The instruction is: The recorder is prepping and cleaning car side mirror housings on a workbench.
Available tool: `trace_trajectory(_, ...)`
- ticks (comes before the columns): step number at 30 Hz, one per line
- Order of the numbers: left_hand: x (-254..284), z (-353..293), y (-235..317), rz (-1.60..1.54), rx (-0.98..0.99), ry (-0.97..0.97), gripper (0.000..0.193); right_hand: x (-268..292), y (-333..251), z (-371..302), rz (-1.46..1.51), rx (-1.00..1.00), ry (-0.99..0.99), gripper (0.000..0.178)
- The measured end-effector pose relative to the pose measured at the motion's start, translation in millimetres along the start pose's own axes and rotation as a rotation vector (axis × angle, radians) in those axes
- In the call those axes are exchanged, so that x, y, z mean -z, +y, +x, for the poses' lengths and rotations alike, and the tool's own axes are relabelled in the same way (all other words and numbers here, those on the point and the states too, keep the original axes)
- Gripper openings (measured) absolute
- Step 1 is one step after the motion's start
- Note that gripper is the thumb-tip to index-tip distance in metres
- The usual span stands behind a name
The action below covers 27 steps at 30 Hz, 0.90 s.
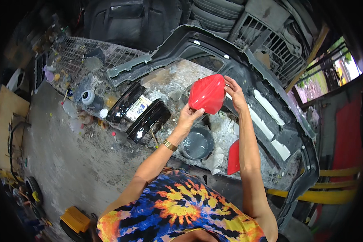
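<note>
Two hands [188, 116], one red cover [207, 94]

Hidden and unclear parts

The fingers of the left hand [188, 117] are covered by the red cover [207, 94]. The second red piece [233, 157] is partly hidden by the right forearm. Small things on the wire grille [74, 60] cannot be told.

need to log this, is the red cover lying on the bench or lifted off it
Lifted off. The left hand grips the red cover at its lower edge, the right hand at its far side, above the paint-spattered bench.
</note>
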State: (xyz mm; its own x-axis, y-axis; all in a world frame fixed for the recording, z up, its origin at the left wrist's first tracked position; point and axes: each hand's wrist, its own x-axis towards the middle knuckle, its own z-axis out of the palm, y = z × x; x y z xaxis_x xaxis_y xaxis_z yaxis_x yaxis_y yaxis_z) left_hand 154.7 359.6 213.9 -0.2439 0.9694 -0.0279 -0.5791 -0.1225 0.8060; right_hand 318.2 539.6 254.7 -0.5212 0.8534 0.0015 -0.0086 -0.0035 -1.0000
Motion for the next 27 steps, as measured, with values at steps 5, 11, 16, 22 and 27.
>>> trace_trajectory(5,21.1,17.1,-5.0,-0.146,0.063,0.031,0.036,-8.4,-1.7,18.5,-0.155,-0.015,-0.043,0.048)
trace_trajectory(11,45.3,32.6,-15.9,-0.335,0.143,-0.004,0.038,-18.0,-6.5,33.4,-0.307,-0.009,-0.087,0.049)
trace_trajectory(16,58.2,31.2,-18.6,-0.296,0.150,-0.075,0.041,-19.6,-7.5,29.9,-0.304,0.021,-0.067,0.051)
trace_trajectory(22,69.5,23.2,-16.9,-0.296,0.216,-0.046,0.045,-23.7,-5.3,25.7,-0.337,-0.028,-0.072,0.054)
trace_trajectory(27,60.8,20.9,-3.9,-0.374,0.182,-0.058,0.041,-23.1,-6.1,23.1,-0.319,0.005,-0.085,0.045)
